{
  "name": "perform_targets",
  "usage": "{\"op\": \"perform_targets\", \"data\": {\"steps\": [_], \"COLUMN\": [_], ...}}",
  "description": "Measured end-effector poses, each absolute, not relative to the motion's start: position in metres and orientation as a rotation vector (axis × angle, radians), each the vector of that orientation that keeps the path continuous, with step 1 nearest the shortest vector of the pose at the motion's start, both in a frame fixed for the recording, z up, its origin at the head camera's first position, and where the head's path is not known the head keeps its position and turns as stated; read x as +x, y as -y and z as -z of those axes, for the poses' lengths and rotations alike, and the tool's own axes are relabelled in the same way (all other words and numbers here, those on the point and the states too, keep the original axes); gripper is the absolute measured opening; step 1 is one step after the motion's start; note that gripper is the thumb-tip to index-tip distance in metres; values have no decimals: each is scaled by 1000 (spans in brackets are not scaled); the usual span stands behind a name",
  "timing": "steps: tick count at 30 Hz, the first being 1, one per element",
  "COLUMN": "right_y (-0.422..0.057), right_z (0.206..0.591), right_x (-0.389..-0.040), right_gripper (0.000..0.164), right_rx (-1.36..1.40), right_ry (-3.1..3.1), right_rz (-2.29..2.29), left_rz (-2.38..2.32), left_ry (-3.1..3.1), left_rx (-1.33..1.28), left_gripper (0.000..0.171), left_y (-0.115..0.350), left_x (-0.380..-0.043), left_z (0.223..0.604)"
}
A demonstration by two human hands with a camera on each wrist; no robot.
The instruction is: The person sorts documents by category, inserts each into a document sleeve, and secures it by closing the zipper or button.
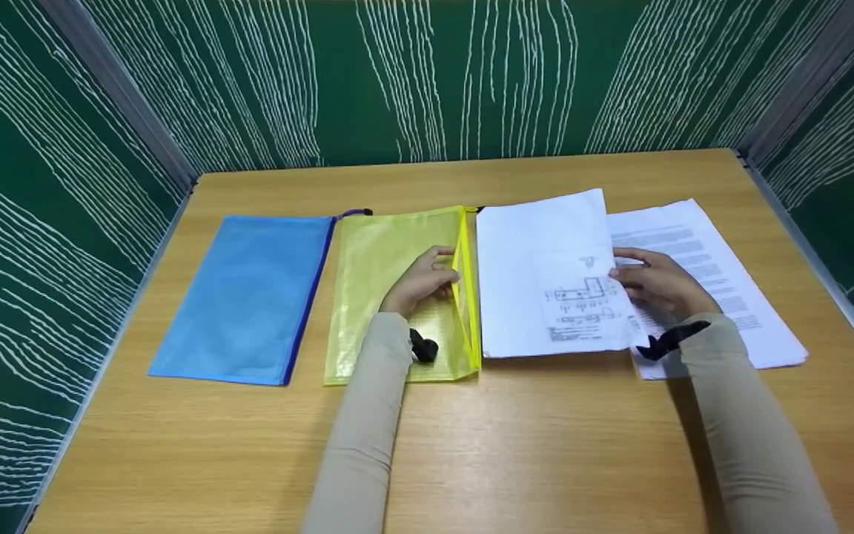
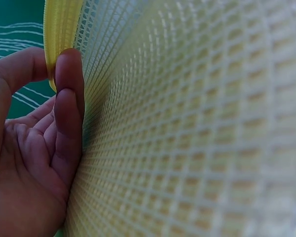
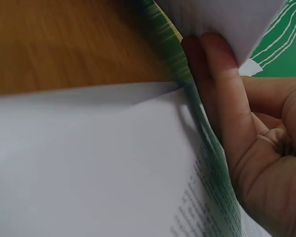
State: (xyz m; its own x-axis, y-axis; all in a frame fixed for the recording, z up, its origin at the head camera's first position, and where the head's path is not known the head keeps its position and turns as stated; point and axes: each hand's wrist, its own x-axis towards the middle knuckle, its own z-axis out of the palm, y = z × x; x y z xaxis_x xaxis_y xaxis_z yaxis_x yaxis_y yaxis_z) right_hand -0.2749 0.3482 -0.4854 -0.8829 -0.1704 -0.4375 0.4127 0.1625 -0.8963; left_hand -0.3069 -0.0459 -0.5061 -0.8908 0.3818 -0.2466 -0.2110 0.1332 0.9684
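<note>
A yellow mesh zip pouch [image 1: 368,297] lies on the table with its right edge gaping. My left hand [image 1: 421,283] pinches the zip edge [image 2: 64,29] between thumb and fingers, lifting the upper layer. Just right of the opening, my right hand [image 1: 657,282] grips the right edge of white paper [image 1: 538,245] printed with a line drawing. That paper is raised and tilted, its left edge close beside the pouch opening. Beneath the right hand lie more printed sheets [image 1: 738,304], partly covered by the held paper.
A blue zip pouch [image 1: 242,297] with a dark blue zip lies flat at the left. All of it rests on a wooden table [image 1: 531,460]. Green panels [image 1: 457,81] with white wavy lines stand at the back and both sides.
</note>
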Motion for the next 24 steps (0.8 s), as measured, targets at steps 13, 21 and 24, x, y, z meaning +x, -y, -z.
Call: {"op": "perform_targets", "data": {"steps": [13, 21, 24], "right_y": [-348, -342, -341], "right_z": [484, 482, 481], "right_x": [-275, -277, -277], "right_gripper": [71, 69, 74], "right_rx": [241, 255, 272], "right_ry": [-1902, -1816, -1806], "right_rz": [1882, 1995, 2004], "left_rz": [-1836, -1893, -1883], "left_ry": [-1947, -1881, -1888], "left_rx": [140, 151, 161], "left_gripper": [56, 59, 59], "left_y": [47, 49, 50], "left_x": [-308, -309, -309], "left_z": [508, 508, 508]}}
